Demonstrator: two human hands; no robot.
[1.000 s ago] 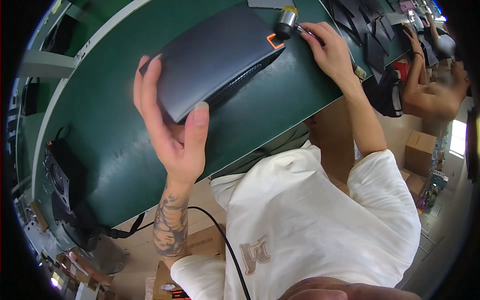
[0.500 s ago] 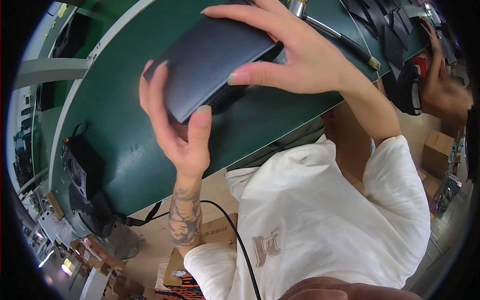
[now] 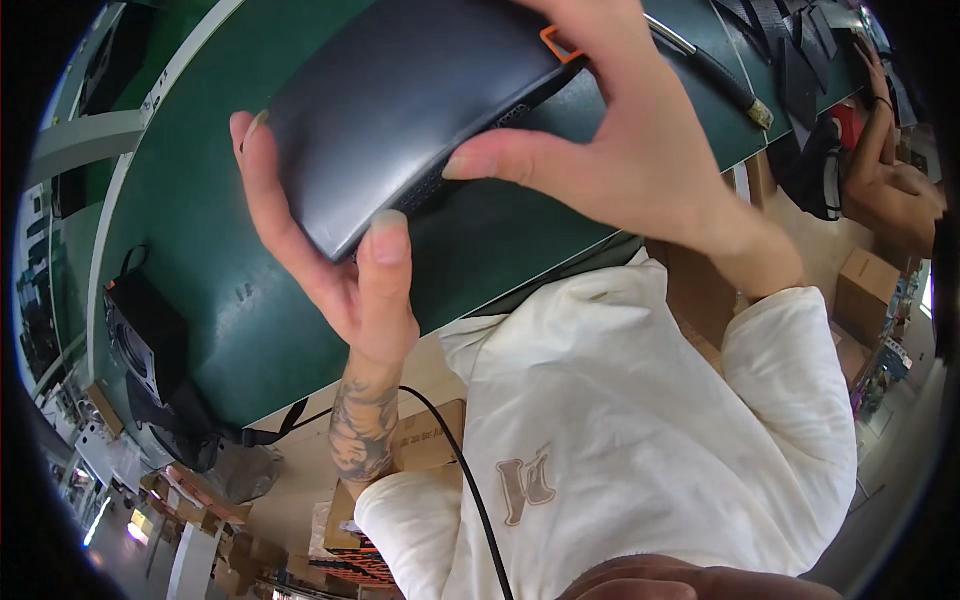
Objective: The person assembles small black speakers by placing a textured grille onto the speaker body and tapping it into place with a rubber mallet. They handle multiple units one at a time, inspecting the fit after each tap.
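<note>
A smooth black speaker box [image 3: 400, 105] is held up over the green workbench [image 3: 480, 252], close to me. Dark mesh runs along its near side, and an orange loop-shaped trim piece [image 3: 558, 46] shows at its right end. My left hand [image 3: 340, 240] grips the left end, with the thumb at the near side and the fingers round the far left edge. On the right, my right hand [image 3: 610, 140] holds the box with its thumb against the mesh side. The fingertips of the right hand lie out of the picture at the top.
A hammer-like tool with a black handle [image 3: 715, 85] lies to the right. Flat black pieces [image 3: 790, 50] are heaped at the far right, near a co-worker's arm [image 3: 875, 120]. Another black speaker [image 3: 145, 335] with a strap stands at the left edge. A black cable [image 3: 462, 455] crosses before me.
The speaker box has come closer and appears larger, its left end shifted left and slightly down. Both hands moved with it and kept their hold. More of the orange trim shows.
</note>
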